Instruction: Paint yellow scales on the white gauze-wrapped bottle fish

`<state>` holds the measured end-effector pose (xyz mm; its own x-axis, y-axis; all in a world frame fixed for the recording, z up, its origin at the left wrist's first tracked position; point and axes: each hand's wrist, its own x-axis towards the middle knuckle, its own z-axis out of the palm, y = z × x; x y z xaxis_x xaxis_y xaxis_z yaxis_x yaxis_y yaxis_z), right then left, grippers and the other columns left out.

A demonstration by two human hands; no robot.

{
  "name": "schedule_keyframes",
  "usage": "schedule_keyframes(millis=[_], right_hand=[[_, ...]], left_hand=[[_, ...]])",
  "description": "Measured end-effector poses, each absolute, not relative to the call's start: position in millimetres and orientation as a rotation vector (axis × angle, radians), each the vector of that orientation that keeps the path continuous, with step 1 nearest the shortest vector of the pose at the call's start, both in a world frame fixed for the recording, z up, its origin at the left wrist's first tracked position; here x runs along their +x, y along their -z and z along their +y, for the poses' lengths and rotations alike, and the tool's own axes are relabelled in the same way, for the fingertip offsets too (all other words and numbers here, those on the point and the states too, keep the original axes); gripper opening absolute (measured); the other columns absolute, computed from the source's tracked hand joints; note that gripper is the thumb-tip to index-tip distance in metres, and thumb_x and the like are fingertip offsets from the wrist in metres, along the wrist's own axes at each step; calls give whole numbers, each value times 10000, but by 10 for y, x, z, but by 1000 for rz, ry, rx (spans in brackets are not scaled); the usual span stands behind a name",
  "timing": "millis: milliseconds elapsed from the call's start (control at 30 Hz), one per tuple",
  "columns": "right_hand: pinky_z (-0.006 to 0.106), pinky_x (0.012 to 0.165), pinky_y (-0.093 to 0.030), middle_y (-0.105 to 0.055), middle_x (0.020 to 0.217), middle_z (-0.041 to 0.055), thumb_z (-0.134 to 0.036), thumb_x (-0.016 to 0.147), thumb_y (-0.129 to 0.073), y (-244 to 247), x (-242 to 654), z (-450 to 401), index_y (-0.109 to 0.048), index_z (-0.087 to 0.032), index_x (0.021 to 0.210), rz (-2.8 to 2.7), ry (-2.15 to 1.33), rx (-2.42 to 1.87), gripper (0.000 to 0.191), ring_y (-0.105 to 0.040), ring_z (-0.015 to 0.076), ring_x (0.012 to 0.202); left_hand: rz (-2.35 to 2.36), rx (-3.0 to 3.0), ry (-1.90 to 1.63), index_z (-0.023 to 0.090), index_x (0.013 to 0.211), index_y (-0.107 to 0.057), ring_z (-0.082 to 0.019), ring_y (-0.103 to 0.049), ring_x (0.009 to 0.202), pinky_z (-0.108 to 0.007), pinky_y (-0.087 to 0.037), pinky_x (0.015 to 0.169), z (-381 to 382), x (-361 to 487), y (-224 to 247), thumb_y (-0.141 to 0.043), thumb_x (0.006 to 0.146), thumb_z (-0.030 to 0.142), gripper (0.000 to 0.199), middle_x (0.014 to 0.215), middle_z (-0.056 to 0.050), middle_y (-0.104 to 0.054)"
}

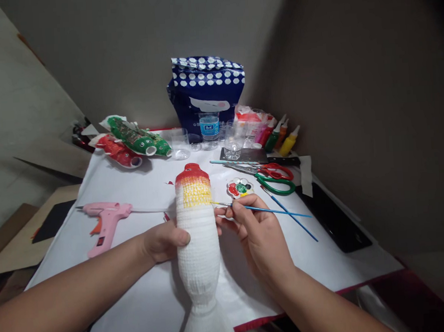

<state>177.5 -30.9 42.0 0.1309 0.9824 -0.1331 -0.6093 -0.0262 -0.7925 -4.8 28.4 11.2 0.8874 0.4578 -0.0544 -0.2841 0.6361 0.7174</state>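
Observation:
A white gauze-wrapped, bottle-like form (198,257) stands upright in the middle, narrowing to a waist near the bottom. Its top is red, with a yellow painted band below. My left hand (167,241) is wrapped round its left side, the thumb in front and the fingers partly hidden behind. In my right hand (259,229) a thin blue paintbrush (262,209) is pinched, its yellow tip at the right edge of the yellow band. Behind the right hand lies a flower-shaped palette (240,188) with red, green, black and yellow paint.
A pink glue gun (107,220) lies left. Red and green fish-like figures (137,138), clear cups (179,143) and a blue bag (208,94) are at the back. Scissors (279,182), paint bottles (273,135), a second brush (296,221) and a black phone-like object (336,219) are right.

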Motion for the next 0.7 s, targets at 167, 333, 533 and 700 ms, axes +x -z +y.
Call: schedule_keyframes(millis=[167, 333, 533, 700], right_hand=[[313, 677, -580, -672, 663, -44, -296, 827, -772, -410, 1767, -306, -573, -216, 785, -584, -1356, -836, 219, -672, 145, 678], [330, 694, -583, -662, 659, -49, -289, 831, -762, -391, 1775, -306, -576, -216, 780, -587, -1345, -850, 206, -673, 149, 682], [378, 786, -582, -667, 660, -49, -316, 821, -777, -407, 1791, -300, -579, -226, 796, -571, -1320, -857, 219, -714, 180, 757], [352, 712, -590, -679, 675, -40, -334, 829, -774, -404, 1773, -308, -582, -223, 815, -585, -1316, -857, 222, -708, 170, 714]], left_hand=[[230, 752, -417, 164, 1305, -664, -241, -681, 1052, -308, -528, 925, 291, -61, -71, -854, 670, 275, 672, 1174, -76, -744], [243, 751, -411, 145, 1292, -670, -235, -684, 1054, -300, -534, 941, 302, -69, -66, -860, 659, 274, 674, 1172, -82, -748], [251, 772, -405, 148, 1304, -660, -227, -689, 998, -290, -540, 910, 307, -79, -53, -874, 652, 310, 705, 1144, -80, -744], [257, 775, -402, 154, 1285, -674, -235, -695, 992, -291, -553, 885, 304, -69, -65, -872, 652, 304, 680, 1140, -81, -747]])
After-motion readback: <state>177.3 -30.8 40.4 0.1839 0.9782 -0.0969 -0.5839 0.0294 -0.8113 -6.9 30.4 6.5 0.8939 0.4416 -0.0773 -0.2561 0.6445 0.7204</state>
